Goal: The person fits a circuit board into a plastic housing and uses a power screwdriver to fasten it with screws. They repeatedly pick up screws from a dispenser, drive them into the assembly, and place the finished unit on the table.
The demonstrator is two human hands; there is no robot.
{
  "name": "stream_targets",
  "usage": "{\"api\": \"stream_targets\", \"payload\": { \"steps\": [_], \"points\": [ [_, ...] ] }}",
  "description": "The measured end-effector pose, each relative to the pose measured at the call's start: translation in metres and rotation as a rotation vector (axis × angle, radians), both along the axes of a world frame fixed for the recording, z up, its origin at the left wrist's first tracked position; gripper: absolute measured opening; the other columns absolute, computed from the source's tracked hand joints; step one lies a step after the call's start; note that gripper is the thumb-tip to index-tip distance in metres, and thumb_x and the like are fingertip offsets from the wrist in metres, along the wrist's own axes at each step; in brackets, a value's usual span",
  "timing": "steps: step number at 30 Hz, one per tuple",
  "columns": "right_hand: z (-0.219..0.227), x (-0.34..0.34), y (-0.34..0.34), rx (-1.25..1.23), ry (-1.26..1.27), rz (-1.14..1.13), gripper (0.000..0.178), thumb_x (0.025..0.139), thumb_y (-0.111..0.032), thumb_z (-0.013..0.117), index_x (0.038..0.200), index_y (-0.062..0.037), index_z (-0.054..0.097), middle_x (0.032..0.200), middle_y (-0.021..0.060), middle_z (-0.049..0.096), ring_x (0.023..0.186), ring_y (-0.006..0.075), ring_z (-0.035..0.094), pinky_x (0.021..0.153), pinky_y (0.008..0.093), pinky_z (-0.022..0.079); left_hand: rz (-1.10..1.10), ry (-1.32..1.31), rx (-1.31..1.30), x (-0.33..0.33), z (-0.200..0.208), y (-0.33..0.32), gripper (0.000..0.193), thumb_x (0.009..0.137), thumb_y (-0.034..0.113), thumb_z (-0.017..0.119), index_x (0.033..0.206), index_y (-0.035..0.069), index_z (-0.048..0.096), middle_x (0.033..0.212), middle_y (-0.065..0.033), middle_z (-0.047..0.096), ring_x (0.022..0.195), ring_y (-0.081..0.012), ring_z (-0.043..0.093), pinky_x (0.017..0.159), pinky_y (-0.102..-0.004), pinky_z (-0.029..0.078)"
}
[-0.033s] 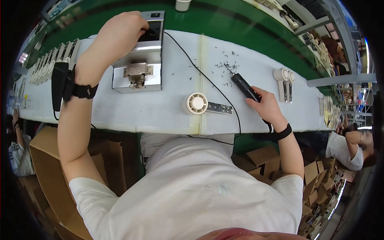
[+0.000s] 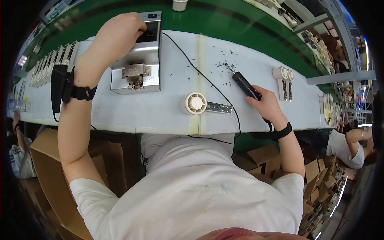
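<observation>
My right hand [image 2: 267, 103] is closed round a black electric screwdriver [image 2: 245, 85]. The driver's tip points at a scatter of small dark screws [image 2: 226, 64] on the white bench cover. At the far left, my left hand [image 2: 123, 33] reaches over a shiny metal box [image 2: 146, 54], its bent fingers at the dark recess in the box's top. What those fingers hold, if anything, is hidden. A metal mechanism [image 2: 136, 75] sits on the box's near side. Between my arms lies a cream handheld fan [image 2: 196, 103] with an exposed circuit board [image 2: 218, 107] along its handle.
Two more fans [image 2: 282, 74] lie to the right, and a row of several similar ones [image 2: 54, 64] at the left. A black cable [image 2: 200, 72] crosses the bench. Cardboard boxes [image 2: 48, 156] stand below the near edge. Other people [image 2: 346, 144] sit at both sides.
</observation>
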State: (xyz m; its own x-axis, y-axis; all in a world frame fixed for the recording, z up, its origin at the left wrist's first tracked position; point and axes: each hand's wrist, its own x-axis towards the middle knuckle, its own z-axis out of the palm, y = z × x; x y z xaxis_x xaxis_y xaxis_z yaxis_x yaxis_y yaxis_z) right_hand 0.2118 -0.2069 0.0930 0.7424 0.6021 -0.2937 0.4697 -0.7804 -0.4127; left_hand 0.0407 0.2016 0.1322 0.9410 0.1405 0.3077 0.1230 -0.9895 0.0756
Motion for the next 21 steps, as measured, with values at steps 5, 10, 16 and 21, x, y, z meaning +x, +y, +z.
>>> {"api": "stream_targets", "payload": {
  "steps": [5,10,16,21],
  "points": [
    [-0.005,0.011,-0.01,0.012,0.016,-0.092,0.054,0.082,-0.019,0.075,0.128,0.0051,0.061,0.096,0.0177,0.071,0.076,0.0191,0.064,0.073,0.0308,0.051,-0.024,0.046,-0.008,0.005,0.003,-0.006,0.015,0.088,0.01,0.065,0.097,0.002,0.074,0.095,-0.0145,0.068,0.09,-0.0357,0.064,0.079,-0.0431,0.052],
    [-0.007,0.011,-0.017,0.071,-0.047,-0.055,0.047,0.082,-0.02,0.073,0.122,0.0028,0.064,0.087,0.0182,0.069,0.073,0.0244,0.064,0.071,0.0339,0.051,-0.033,0.082,-0.044,0.009,0.003,-0.005,0.015,0.089,0.01,0.064,0.096,0.002,0.073,0.095,-0.0137,0.069,0.089,-0.0355,0.065,0.079,-0.0426,0.053],
    [0.02,-0.002,-0.013,0.065,-0.014,-0.052,0.05,0.083,-0.015,0.075,0.126,0.0049,0.062,0.09,0.0135,0.068,0.074,0.0149,0.06,0.072,0.0284,0.05,-0.032,-0.089,-0.041,0.004,0.004,-0.008,0.016,0.089,0.012,0.064,0.1,0.002,0.071,0.096,-0.0134,0.068,0.09,-0.0348,0.064,0.079,-0.0423,0.052],
    [0.059,-0.017,0.014,0.068,-0.045,0.041,0.047,0.082,-0.012,0.075,0.125,0.0045,0.062,0.086,0.0107,0.065,0.073,0.0132,0.057,0.071,0.0266,0.049,-0.208,-0.232,-0.085,0.009,0.008,-0.033,0.022,0.089,0.013,0.066,0.108,0.002,0.067,0.1,-0.0145,0.066,0.092,-0.0357,0.063,0.079,-0.0417,0.052]
  ]
}}
